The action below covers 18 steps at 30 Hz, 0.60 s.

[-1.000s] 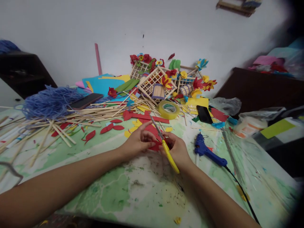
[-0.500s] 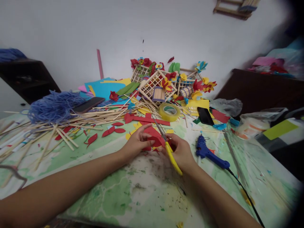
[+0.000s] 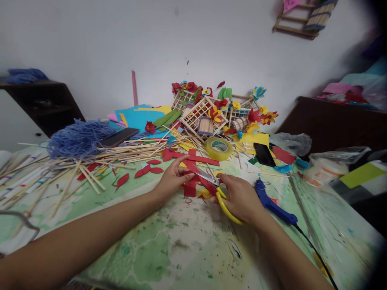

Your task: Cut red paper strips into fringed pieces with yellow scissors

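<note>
My right hand [image 3: 240, 197] grips yellow-handled scissors [image 3: 223, 203], their blades parted and pointing left toward my other hand. Between finger and thumb, my left hand [image 3: 173, 179] pinches a piece of red paper [image 3: 198, 171] at the blades. Part of that piece is hidden by the fingers and scissors, and it overlaps other red strips, so its outline is hard to make out. Red and yellow scraps lie under the hands. Several cut red petals [image 3: 148, 169] rest on the table to the left.
Behind the hands stand a roll of tape [image 3: 225, 155] and stick frames with paper flowers [image 3: 205, 112]. A blue glue gun [image 3: 273, 205] lies at right beside a black phone [image 3: 264, 154]. Thin sticks [image 3: 139, 150] and blue yarn [image 3: 80, 139] are piled at left.
The scissors have swung from pointing up and away to lying across the red paper, blades leftward. My right hand has moved slightly right. The view has shifted a little.
</note>
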Each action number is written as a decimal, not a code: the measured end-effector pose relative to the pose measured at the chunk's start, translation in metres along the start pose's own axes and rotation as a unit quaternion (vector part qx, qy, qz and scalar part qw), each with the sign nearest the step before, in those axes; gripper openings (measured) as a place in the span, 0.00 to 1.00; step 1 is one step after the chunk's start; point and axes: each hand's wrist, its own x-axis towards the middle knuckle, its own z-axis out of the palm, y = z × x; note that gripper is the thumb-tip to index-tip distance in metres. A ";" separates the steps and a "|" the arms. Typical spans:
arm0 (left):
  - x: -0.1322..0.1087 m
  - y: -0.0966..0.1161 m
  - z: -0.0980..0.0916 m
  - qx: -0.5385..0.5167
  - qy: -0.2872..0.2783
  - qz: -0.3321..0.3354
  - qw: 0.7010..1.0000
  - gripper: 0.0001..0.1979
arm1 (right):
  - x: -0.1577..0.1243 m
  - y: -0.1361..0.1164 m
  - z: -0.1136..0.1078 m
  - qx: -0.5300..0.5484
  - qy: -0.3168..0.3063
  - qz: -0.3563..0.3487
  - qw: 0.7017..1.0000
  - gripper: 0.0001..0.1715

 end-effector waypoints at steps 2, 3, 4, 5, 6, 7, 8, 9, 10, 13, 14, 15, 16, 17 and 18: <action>0.000 0.000 0.000 -0.003 0.001 0.001 1.000 0.38 | 0.000 -0.001 0.000 0.001 -0.012 0.001 1.000 0.29; 0.000 0.000 0.000 -0.009 -0.004 0.000 1.000 0.38 | 0.000 -0.001 0.000 0.003 -0.016 0.000 1.000 0.29; 0.000 0.000 -0.001 -0.014 -0.011 -0.001 1.000 0.38 | 0.000 -0.002 0.000 0.004 -0.018 0.000 1.000 0.29; 0.000 -0.001 -0.001 -0.019 -0.018 -0.002 1.000 0.38 | 0.000 -0.002 0.000 0.007 -0.020 0.000 1.000 0.29; 0.000 -0.001 -0.001 -0.023 -0.023 -0.001 0.999 0.38 | 0.001 -0.002 0.001 0.009 -0.020 -0.001 1.000 0.28; 0.000 -0.001 -0.002 -0.024 -0.026 0.000 0.999 0.38 | 0.001 -0.002 0.002 0.012 -0.021 -0.002 1.000 0.28; 0.000 -0.002 -0.002 -0.022 -0.026 0.001 0.999 0.38 | 0.000 -0.003 0.002 0.015 -0.021 -0.003 1.000 0.28; 0.000 -0.002 -0.002 -0.020 -0.024 0.003 1.000 0.38 | 0.000 -0.003 0.003 0.018 -0.022 -0.005 1.000 0.29; 0.000 -0.003 -0.002 -0.017 -0.021 0.005 1.000 0.38 | 0.000 -0.003 0.004 0.020 -0.022 -0.006 1.000 0.29; 0.000 -0.003 -0.002 -0.018 -0.016 0.007 1.000 0.37 | -0.001 -0.004 0.005 0.024 -0.021 -0.007 0.999 0.31; 0.000 -0.003 -0.001 -0.023 -0.017 0.005 1.000 0.37 | -0.001 -0.004 0.005 0.024 -0.022 -0.006 0.999 0.31; 0.000 -0.003 -0.001 -0.028 -0.020 0.003 0.999 0.37 | -0.001 -0.004 0.005 0.024 -0.023 -0.005 0.999 0.31; 0.000 -0.002 0.000 -0.032 -0.023 0.002 0.999 0.38 | -0.001 -0.005 0.004 0.025 -0.024 -0.004 0.999 0.30; -0.001 -0.002 0.000 -0.036 -0.027 0.002 0.999 0.38 | -0.001 -0.005 0.004 0.026 -0.025 -0.003 0.999 0.30; -0.001 -0.001 0.001 -0.039 -0.032 0.002 0.999 0.38 | -0.002 -0.006 0.004 0.029 -0.025 -0.003 0.999 0.31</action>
